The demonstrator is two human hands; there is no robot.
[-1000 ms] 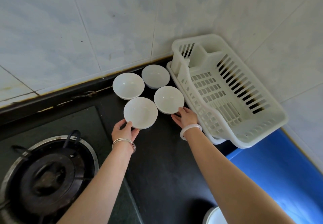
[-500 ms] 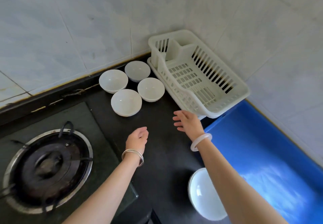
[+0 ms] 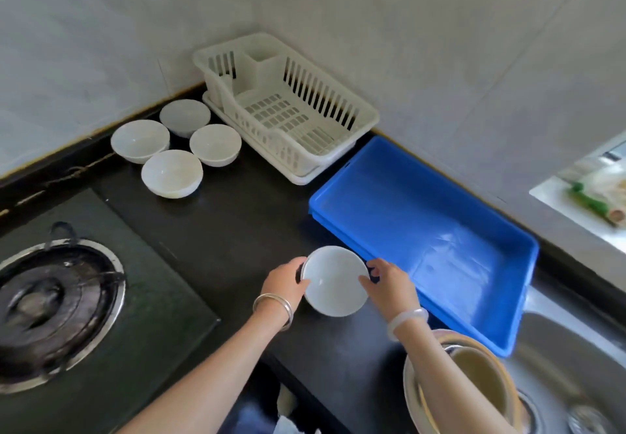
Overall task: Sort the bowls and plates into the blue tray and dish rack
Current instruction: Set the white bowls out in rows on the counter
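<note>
I have the white plate (image 3: 334, 281) between both hands. The left hand (image 3: 286, 283) grips its left edge and the right hand (image 3: 389, 284) grips its right edge, and the fingers of each curl around the rim. The plate is over the dark counter (image 3: 220, 223), just beside the near left wall of the blue tray (image 3: 406, 216). I cannot tell if it is lifted or rests on the counter.

I judge the plate to be ceramic or glass: stiff, a little heavy, smooth, and easy to chip. If it is wet it will be slippery, but I cannot see water on it. The rim on two opposite sides is a good place to hold it, with the thumbs on top and the other fingers below. I would set it down softly, because a hard tray floor can crack it.

Four white bowls (image 3: 172, 172) stand close together at the back of the counter, left of the white rack (image 3: 288, 105). I see nothing in the rack or the tray. The bowls look to be of the same material, so I would take each one by the rim and not knock them together.

The stove (image 3: 57, 301) is on the left, and the sink (image 3: 576, 349) is on the right.
</note>
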